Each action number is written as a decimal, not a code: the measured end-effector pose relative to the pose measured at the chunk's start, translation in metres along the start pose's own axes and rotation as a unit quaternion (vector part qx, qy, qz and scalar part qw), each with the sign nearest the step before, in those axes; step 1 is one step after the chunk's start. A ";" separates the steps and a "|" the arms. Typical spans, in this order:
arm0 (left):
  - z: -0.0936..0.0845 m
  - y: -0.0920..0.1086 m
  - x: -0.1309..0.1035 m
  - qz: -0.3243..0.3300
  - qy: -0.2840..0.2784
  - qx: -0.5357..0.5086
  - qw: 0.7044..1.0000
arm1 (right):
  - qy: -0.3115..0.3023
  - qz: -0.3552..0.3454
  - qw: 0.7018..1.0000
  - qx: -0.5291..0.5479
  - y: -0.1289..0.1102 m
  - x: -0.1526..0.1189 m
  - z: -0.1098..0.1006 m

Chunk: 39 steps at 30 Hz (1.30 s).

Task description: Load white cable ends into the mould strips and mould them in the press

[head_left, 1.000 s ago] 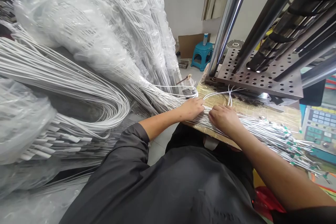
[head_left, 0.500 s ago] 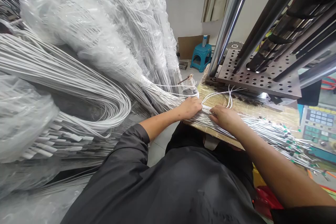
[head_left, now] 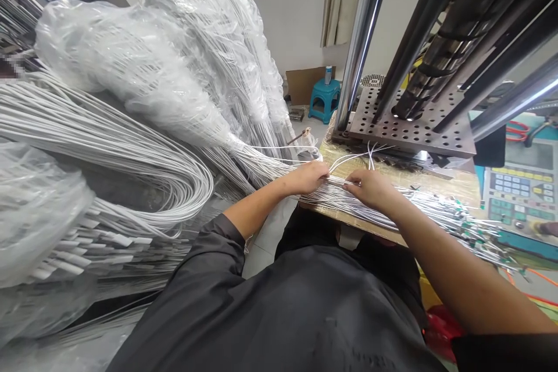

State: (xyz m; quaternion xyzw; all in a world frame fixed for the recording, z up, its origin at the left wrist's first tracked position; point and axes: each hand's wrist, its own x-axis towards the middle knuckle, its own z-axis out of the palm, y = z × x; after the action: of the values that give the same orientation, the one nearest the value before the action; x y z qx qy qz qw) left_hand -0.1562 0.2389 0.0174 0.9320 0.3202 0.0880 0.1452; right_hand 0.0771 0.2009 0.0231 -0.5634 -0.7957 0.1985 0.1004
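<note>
A long bundle of thin white cables [head_left: 340,196] runs across the table's near edge. My left hand [head_left: 310,177] lies over its left part, fingers closed around some of the cables. A short way to the right, my right hand [head_left: 370,187] pinches cable between thumb and fingertips, above the rest of the bundle. Just beyond both hands, a few loose white cables [head_left: 349,158] curve up from the table. At the right, the bundle fans out into cable ends with green tips [head_left: 473,229].
Plastic-wrapped cable bundles [head_left: 174,75] fill the left side, beside a hanging loop of bare white cables [head_left: 192,168]. A machine with a perforated metal plate [head_left: 366,107] and upright rods stands behind the table [head_left: 462,186]. A control panel [head_left: 518,192] is at right, a blue stool [head_left: 323,99] behind.
The view has shifted, showing more of the control panel. My right hand has risen slightly off the bundle, its thumb and fingers now pinched together. My left hand stays on the cables.
</note>
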 end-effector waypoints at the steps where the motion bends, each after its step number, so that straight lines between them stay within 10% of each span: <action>1: -0.002 -0.003 0.001 0.008 -0.008 -0.016 1.000 | -0.016 0.022 1.000 0.014 -0.001 0.001 -0.003; 12: -0.008 0.019 0.026 -0.023 -0.027 -0.132 0.991 | -0.005 -0.020 0.995 0.095 -0.007 0.001 -0.018; 19: -0.032 0.014 0.018 -0.072 0.012 -0.266 0.961 | 0.017 0.029 0.998 0.051 0.062 -0.045 -0.037; 24: -0.026 0.052 0.059 0.038 -0.170 -0.253 0.952 | 0.084 -0.022 0.995 -0.056 0.072 -0.065 -0.038; 28: -0.030 0.087 0.089 0.082 -0.177 -0.286 0.938 | 0.150 -0.054 0.982 -0.097 0.078 -0.085 -0.022; 33: -0.060 0.064 0.056 -0.021 -0.194 -0.484 0.853 | 0.276 -0.004 0.953 -0.128 0.114 -0.129 0.001; 39: -0.080 0.063 0.047 -0.020 -0.077 -0.625 0.777 | 0.358 0.067 0.931 -0.003 0.127 -0.157 0.007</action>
State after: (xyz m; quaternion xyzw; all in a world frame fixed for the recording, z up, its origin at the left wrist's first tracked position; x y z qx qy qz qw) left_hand -0.1042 0.2376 0.1163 0.6339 0.2008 0.1937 0.7213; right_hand 0.2374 0.0890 -0.0273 -0.6496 -0.6678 -0.0130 0.3633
